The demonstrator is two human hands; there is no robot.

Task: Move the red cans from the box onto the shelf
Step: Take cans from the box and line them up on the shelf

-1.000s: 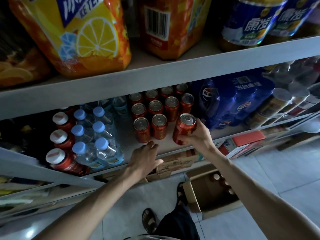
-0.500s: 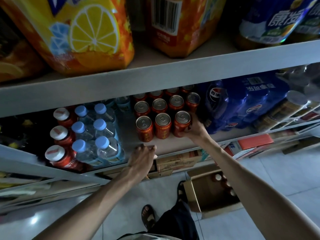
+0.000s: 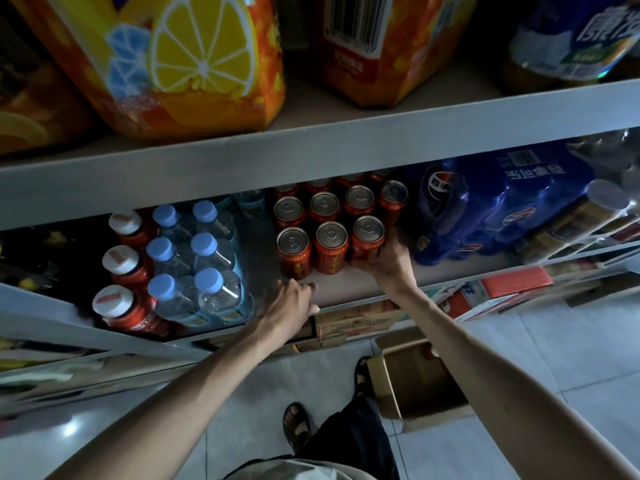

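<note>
Red cans [image 3: 331,235]: seven countable on the shelf [image 3: 346,289], cylindrical with dull silver lids. Three stand in the front row and four behind; further tops at the shelf's back are cut off, number unclear.
Your right hand [image 3: 389,261] wraps the front row's right-end can [image 3: 369,233].
Your left hand [image 3: 291,303] rests on the shelf's front lip, fingers bent; you cannot tell whether it clasps.
On the shelf's left part: six blue-capped bottles [image 3: 204,244] of clear plastic and three white-capped bottles [image 3: 121,259], red.
Below the shelf: one open cardboard box [image 3: 384,386], its contents masked by your forearm.
</note>
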